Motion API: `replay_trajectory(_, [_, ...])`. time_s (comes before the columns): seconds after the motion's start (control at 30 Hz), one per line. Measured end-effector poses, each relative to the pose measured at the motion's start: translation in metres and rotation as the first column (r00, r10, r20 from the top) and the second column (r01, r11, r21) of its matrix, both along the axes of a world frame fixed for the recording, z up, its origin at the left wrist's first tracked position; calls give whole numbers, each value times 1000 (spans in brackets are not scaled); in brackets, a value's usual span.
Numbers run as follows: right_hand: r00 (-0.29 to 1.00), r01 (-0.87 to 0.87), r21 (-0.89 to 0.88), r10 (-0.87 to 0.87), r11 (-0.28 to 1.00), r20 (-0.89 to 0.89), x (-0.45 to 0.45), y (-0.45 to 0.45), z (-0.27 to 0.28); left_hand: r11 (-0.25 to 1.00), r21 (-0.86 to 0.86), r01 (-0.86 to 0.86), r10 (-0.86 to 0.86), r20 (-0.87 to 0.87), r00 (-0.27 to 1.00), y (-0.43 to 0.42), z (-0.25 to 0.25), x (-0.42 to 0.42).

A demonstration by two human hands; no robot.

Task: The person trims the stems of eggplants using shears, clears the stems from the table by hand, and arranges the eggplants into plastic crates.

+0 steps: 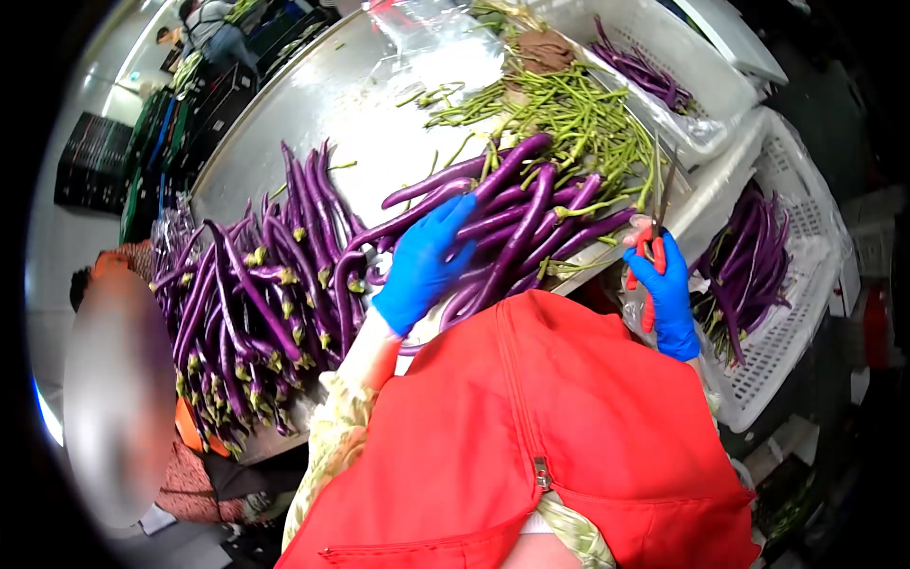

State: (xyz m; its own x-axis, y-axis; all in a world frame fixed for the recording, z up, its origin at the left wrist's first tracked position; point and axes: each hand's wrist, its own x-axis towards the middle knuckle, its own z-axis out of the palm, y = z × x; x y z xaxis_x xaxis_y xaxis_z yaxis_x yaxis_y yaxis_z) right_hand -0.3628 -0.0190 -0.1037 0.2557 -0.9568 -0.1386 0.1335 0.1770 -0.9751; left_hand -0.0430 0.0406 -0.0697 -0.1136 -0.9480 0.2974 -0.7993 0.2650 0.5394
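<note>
My left hand point(427, 261), in a blue glove, lies with its fingers apart on a pile of long purple eggplants point(517, 237) on the metal table point(242, 142). Red-handled scissors point(654, 248) are in my right hand point(664, 284), also gloved in blue, with the blades pointing up and away from me. That hand is at the table's right edge. Left of my left hand, many more eggplants point(251, 318) lie with their green stem ends toward the near edge. Behind the middle pile is a heap of green beans point(578, 109).
White plastic crates with eggplants stand at the right point(806, 237) and top right point(654, 38). Plastic bags point(436, 43) lie at the table's far side. One person point(118, 408) is at the left edge, another point(213, 33) in the background near stacked dark crates point(90, 156).
</note>
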Motion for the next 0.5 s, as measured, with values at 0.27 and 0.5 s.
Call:
replay_trajectory(0.27, [997,47,3,-47,999,-56,6,14,-15,855,471,-218,234,26,972,-100,-32,25])
replay_trajectory(0.5, [998,66,102,-65,993,-13,10,12,-13,920,365,-141,68,207,976,-52,-19,14])
